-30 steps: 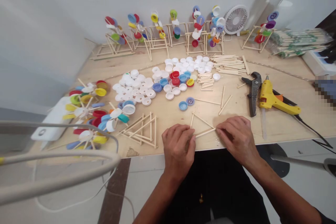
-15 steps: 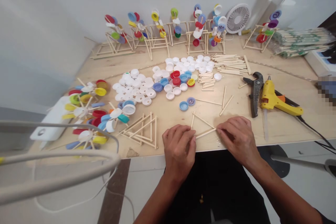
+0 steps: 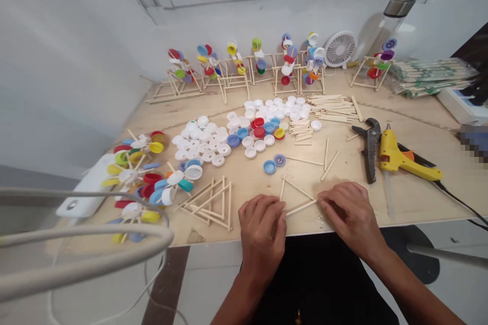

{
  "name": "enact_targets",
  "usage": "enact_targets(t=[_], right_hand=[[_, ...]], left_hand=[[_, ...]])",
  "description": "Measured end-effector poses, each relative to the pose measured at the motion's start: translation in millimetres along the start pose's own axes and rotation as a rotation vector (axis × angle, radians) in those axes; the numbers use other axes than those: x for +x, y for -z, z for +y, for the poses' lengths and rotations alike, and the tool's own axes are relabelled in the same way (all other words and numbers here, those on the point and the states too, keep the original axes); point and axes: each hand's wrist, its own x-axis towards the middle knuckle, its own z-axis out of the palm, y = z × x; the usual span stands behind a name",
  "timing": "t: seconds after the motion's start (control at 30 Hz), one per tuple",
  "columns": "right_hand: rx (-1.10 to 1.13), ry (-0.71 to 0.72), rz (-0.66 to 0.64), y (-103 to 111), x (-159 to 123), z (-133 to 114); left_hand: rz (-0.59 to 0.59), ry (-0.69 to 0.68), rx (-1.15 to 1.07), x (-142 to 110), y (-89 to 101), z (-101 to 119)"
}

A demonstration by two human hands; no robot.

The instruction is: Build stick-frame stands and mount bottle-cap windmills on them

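A triangle of three thin wooden sticks (image 3: pixel 301 207) lies on the table near its front edge. At its lower left corner, my left hand (image 3: pixel 263 226) is closed, thumb and fingertips pinching the stick ends. My right hand (image 3: pixel 347 213) pinches the right corner, its fingers bent together. Fingers partly hide the left corner. Beyond the triangle are a blue bottle cap (image 3: pixel 269 166), a purple cap (image 3: pixel 279 160) and a few loose sticks (image 3: pixel 330 166). Left of my left hand lie more stick triangles (image 3: pixel 211 203), overlapping one another.
White caps (image 3: pixel 202 139) and cut sticks (image 3: pixel 333 107) cover mid-table. Cap wheels (image 3: pixel 131 177) sit left, below a cable (image 3: pixel 95 259). A black-handled cutter (image 3: pixel 369 150) and yellow glue gun (image 3: pixel 404 157) lie right. Stick frames with cap wheels (image 3: pixel 287 66) and a fan (image 3: pixel 340 49) line the wall.
The head view has tilted up, so the table sits lower and a window shows above. Both hands stay at the same triangle corners.
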Motion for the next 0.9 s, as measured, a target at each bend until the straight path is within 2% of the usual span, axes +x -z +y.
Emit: enact_targets(t=[0.2, 0.33, 0.6, 0.77, 0.9], right_hand=[[-0.018, 0.152, -0.003, 4, -10, 0], [-0.043, 0.202, 0.017, 3, -16, 3], [-0.081, 0.230, 0.002, -2, -19, 9], [-0.112, 0.303, 0.009, -3, -19, 16], [-0.121, 0.302, 0.018, -4, -19, 17]], left_hand=[[0.014, -0.152, 0.074, -18, 5.3, -2], [0.038, -0.244, 0.109, -31, 5.2, -8], [0.142, -0.270, 0.128, -40, -6.0, -18], [0.161, -0.279, 0.148, -39, -7.4, -19], [0.172, -0.271, 0.151, -39, -10.4, -20]])
